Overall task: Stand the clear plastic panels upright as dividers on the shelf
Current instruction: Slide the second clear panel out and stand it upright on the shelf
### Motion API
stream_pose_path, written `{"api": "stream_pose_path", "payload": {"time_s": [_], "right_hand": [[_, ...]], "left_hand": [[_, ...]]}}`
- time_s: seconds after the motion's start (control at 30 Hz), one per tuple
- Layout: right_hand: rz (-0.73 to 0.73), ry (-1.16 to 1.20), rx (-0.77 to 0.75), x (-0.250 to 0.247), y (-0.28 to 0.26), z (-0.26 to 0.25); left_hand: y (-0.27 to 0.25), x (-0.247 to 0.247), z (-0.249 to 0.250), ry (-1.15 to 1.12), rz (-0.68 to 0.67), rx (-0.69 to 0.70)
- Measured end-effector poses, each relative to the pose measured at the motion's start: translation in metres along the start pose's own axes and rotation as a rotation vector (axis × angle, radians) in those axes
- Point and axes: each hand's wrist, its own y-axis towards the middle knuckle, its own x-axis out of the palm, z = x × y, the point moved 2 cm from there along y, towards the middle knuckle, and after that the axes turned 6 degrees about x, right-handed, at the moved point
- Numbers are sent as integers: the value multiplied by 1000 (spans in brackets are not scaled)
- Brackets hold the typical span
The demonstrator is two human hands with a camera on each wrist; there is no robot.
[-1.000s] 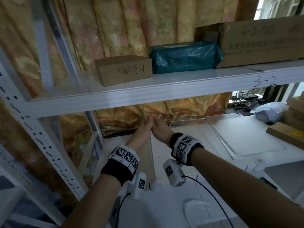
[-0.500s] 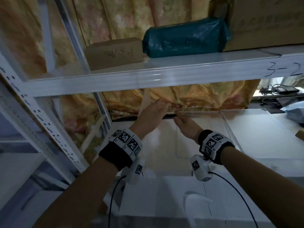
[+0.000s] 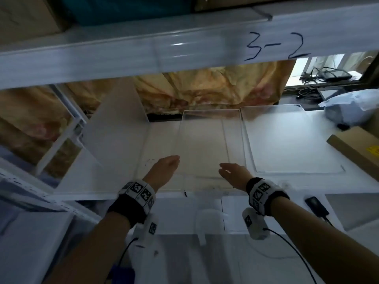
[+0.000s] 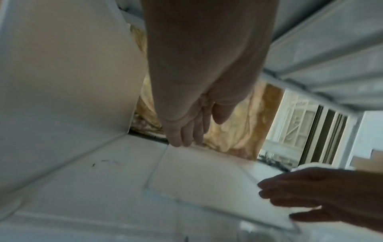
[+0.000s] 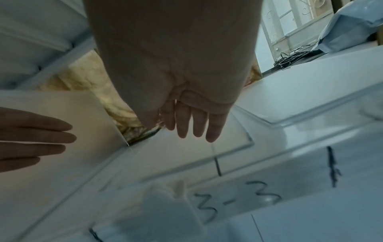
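Note:
One clear panel (image 3: 114,130) stands upright on the white shelf (image 3: 160,140) at the left, under the upper shelf; it also shows in the left wrist view (image 4: 62,81). A second clear panel (image 3: 205,144) lies flat in the middle, and a third (image 3: 287,140) lies flat to its right. My left hand (image 3: 166,167) and right hand (image 3: 231,171) reach over the near end of the middle panel (image 4: 207,180), fingers straight and holding nothing. I cannot tell whether they touch it. In the right wrist view my right hand's fingers (image 5: 192,126) point along that panel (image 5: 228,147).
The upper shelf beam (image 3: 184,48), marked 3-2, hangs low over the bay. A grey-blue bag (image 3: 352,107) and a cardboard box (image 3: 356,148) sit at the right. A small black device (image 3: 315,203) lies at the front edge. A patterned curtain (image 3: 205,87) closes the back.
Both hands have let go of the upright panel's top edge and drawn back toward me, down over the flat middle panel. The upright panel stays standing. My view has dropped lower.

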Motion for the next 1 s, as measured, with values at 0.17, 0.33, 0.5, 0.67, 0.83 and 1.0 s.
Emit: {"api": "stream_pose_path", "payload": {"time_s": [0.17, 0.33, 0.5, 0.67, 0.83, 1.0], "right_hand": [[-75, -115, -55, 31, 9, 25], [-5, -188, -232, 53, 21, 28], [-19, -291, -263, 54, 26, 35], [-100, -312, -278, 49, 31, 38], [-229, -350, -252, 40, 35, 35], [-291, -362, -268, 36, 41, 34]], "left_hand": [[16, 35, -54, -4, -100, -88], [29, 53, -99, 151, -163, -81], [39, 54, -119, 364, -186, 66], [48, 51, -138, 512, -98, 187], [56, 50, -136, 482, -77, 225], [59, 51, -143, 439, -117, 235]]}}
